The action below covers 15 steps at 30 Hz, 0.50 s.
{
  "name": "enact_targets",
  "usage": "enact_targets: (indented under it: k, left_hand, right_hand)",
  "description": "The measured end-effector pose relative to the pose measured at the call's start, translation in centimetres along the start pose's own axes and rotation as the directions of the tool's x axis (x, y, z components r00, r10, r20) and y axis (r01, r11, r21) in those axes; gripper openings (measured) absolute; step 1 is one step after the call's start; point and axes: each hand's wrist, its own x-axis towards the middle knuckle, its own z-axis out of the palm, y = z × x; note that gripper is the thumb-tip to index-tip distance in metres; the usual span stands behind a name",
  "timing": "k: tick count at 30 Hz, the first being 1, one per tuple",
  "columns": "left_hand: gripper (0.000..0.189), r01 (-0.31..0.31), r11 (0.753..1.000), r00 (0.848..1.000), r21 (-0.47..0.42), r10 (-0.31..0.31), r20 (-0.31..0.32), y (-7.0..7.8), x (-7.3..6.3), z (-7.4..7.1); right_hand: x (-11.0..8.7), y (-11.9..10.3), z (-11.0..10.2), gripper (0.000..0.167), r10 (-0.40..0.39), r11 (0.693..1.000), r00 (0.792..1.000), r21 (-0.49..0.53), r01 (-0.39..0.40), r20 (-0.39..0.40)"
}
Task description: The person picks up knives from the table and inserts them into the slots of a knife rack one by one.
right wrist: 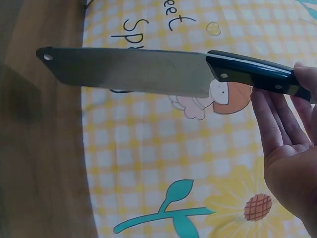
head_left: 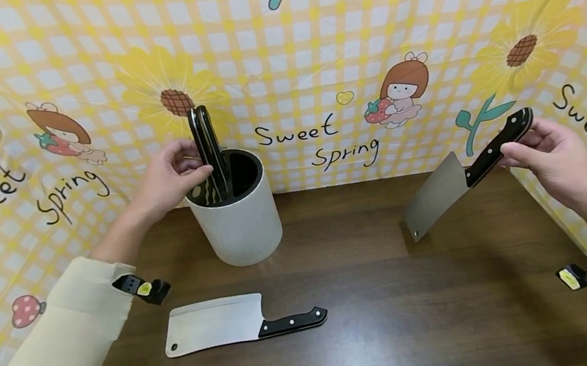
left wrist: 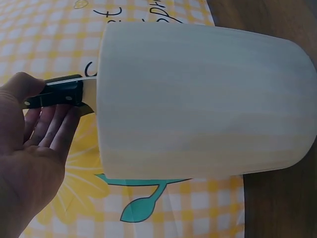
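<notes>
My right hand (head_left: 557, 159) pinches the black riveted handle of a cleaver (head_left: 437, 193) between thumb and fingers. That blade slants down to the left, its lower corner close to the table; whether it touches I cannot tell. In the right wrist view, the whole cleaver (right wrist: 133, 72) shows side-on. At the left, my left hand (head_left: 173, 175) pinches a black knife handle (left wrist: 62, 91) above a white round knife holder (head_left: 239, 235). Black-handled knives (head_left: 205, 139) stand close together in its dark opening; their blades are mostly hidden. A second cleaver (head_left: 215, 324) lies flat in front, handle pointing right.
The brown wooden table (head_left: 381, 315) carries all of this. A yellow checked cloth (head_left: 274, 53) with flowers and lettering hangs behind and along both sides. Small black cameras sit on both sleeve cuffs.
</notes>
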Motion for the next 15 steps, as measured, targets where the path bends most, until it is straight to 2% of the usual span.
enact_targets:
  k: [4, 7, 15]
  left_hand:
    - [0.036, 0.014, 0.999, 1.000, 0.039, -0.015, 0.018, -0.3, -0.1, 0.0]
    - [0.039, -0.004, 0.998, 0.999, 0.062, 0.002, 0.033, -0.5, -0.1, 0.0]
    - [0.036, 0.000, 0.996, 0.999, 0.086, -0.004, 0.051, -0.8, -0.3, 0.0]
  right_hand:
    - [0.3, -0.6, 0.5, 0.027, -0.035, 0.999, 0.999, 0.040, 0.035, -0.002]
    - [0.5, -1.0, 0.7, 0.028, -0.050, 0.998, 0.999, 0.047, 0.049, 0.013]
    - [0.6, -1.6, 1.4, 0.028, -0.041, 0.999, 0.999, 0.007, 0.041, 0.031]
